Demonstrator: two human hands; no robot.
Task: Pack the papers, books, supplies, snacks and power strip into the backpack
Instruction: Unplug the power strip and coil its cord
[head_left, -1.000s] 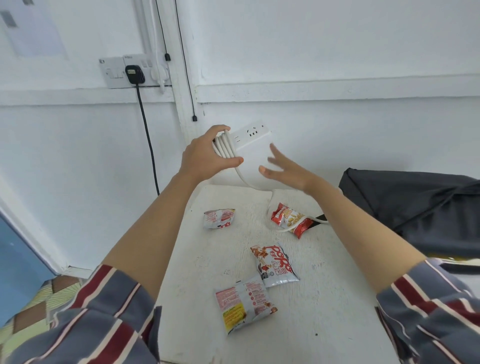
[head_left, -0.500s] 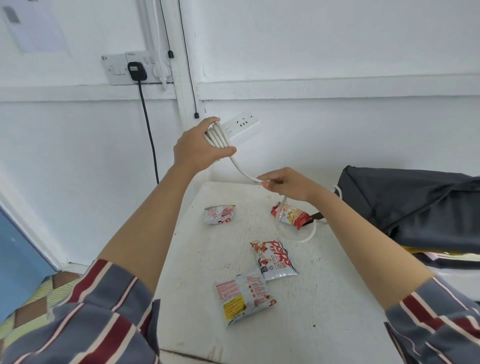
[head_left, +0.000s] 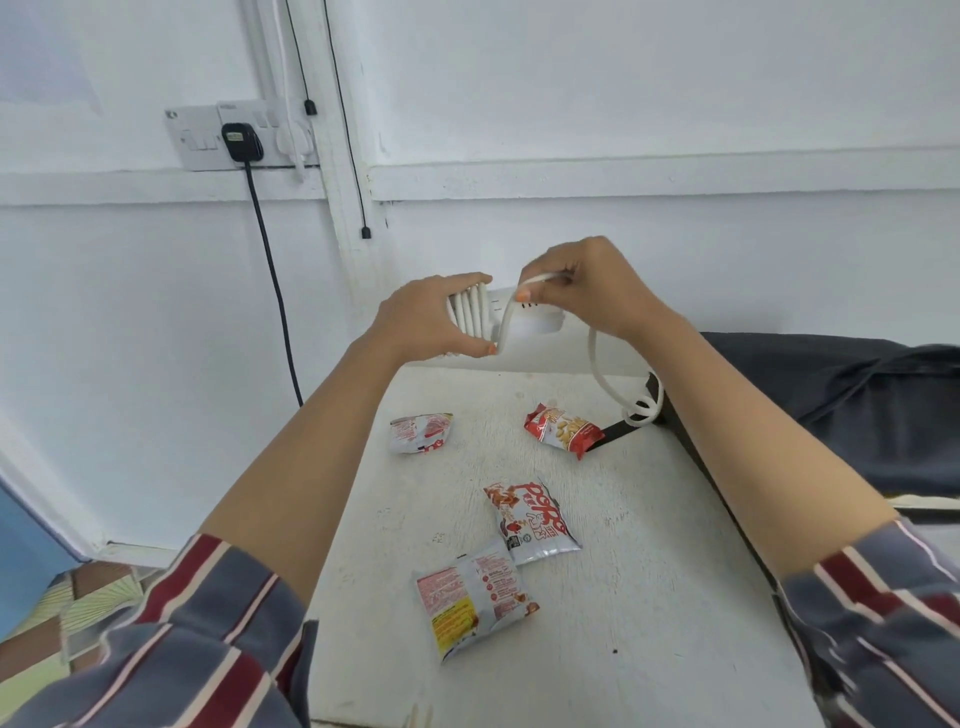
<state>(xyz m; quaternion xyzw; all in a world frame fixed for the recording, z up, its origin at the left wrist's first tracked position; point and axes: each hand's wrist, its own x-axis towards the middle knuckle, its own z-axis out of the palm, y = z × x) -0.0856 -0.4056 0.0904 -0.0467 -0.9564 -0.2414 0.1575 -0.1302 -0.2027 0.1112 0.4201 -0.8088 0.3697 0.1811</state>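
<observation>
Left hand (head_left: 421, 325) is clamped around the white power strip (head_left: 527, 322) with several cable loops pinned against it, held up above the table's (head_left: 649, 597) far edge. Right hand (head_left: 587, 291) pinches the white cable (head_left: 597, 364), the slack trailing down toward the dark backpack (head_left: 857, 405) at right. 4 snack packets (head_left: 530, 519) lie scattered on the tabletop.

The single head-worn camera looks forward and down from close above the white table (head_left: 649, 597), facing the white wall (head_left: 623, 104), with both forearms reaching into frame from below.
</observation>
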